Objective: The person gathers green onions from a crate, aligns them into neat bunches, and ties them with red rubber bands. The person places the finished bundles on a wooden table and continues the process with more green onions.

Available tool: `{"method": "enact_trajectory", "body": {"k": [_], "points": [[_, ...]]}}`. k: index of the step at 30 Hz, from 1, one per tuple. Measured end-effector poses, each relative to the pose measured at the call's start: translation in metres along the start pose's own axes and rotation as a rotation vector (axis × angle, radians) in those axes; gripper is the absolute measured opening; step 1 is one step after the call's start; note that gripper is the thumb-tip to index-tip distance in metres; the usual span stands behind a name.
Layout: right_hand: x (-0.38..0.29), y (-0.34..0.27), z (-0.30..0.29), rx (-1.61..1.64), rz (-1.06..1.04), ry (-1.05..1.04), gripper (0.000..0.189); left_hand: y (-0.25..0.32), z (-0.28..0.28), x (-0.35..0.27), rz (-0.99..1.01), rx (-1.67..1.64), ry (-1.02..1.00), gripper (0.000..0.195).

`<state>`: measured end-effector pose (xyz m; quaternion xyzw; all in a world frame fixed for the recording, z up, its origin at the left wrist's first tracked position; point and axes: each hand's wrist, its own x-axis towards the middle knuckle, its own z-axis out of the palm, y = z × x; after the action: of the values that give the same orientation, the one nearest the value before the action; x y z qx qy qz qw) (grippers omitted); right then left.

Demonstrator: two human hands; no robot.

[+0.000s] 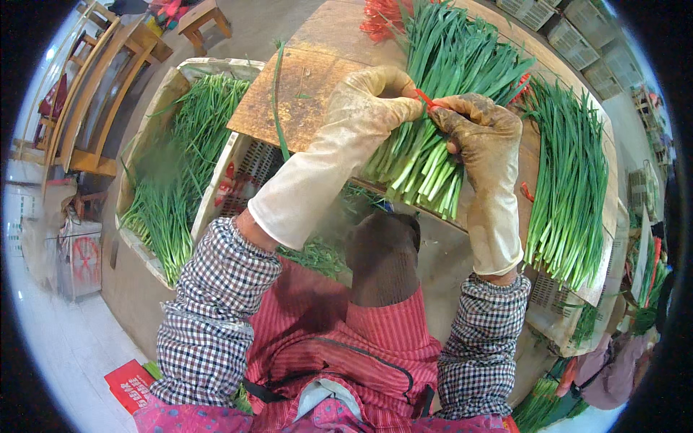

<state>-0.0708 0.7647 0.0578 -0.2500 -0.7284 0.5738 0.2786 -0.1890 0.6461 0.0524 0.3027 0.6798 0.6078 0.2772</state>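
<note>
Both hands wear pale, soiled rubber gloves and meet over a bundle of green leafy stalks, likely garlic chives point(433, 157), at the near edge of a wooden board. My left hand point(373, 100) pinches one end of a red tie point(425, 98) between thumb and fingers. My right hand point(479, 127) pinches the tie's other end, its fingers against the stalks. The tie lies on the upper side of the bundle; its underside is hidden. Another bundle point(568, 184) lies to the right, with pale stems towards me. More red ties point(381, 21) lie at the board's far side.
The worn wooden board point(300, 70) rests on plastic crates. A crate point(154, 116) full of loose greens stands at the left. A wooden stool point(204, 24) and a wooden bench point(103, 92) are farther off. Stacked crates point(574, 43) stand at the upper right. Part of another person point(609, 373) shows at the lower right.
</note>
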Motion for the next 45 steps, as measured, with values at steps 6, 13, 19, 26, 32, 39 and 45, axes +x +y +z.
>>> {"method": "enact_trajectory", "body": {"k": [6, 13, 19, 26, 32, 39, 45], "points": [[0.002, 0.001, -0.003, -0.156, -0.174, 0.0, 0.011, -0.004, -0.007, 0.001, -0.097, -0.36, -0.051, 0.021], [0.002, 0.001, -0.002, -0.164, -0.306, 0.038, 0.009, -0.009, -0.011, 0.004, -0.004, -0.404, -0.102, 0.021], [0.002, 0.004, 0.001, -0.287, -0.471, 0.085, 0.009, -0.008, -0.008, 0.004, -0.024, -0.347, -0.037, 0.018], [0.001, 0.005, 0.005, -0.406, -0.601, 0.148, 0.012, -0.006, -0.006, 0.003, -0.005, -0.389, -0.039, 0.02], [0.0, 0.01, 0.009, -0.545, -0.759, 0.241, 0.014, -0.008, -0.004, 0.005, -0.023, -0.404, -0.006, 0.02], [0.001, 0.011, 0.012, -0.607, -0.787, 0.243, 0.015, -0.008, -0.004, 0.005, -0.022, -0.448, -0.015, 0.02], [0.002, 0.006, 0.012, -0.63, -0.775, 0.213, 0.016, -0.01, -0.003, 0.007, 0.061, -0.326, 0.011, 0.024]]}}
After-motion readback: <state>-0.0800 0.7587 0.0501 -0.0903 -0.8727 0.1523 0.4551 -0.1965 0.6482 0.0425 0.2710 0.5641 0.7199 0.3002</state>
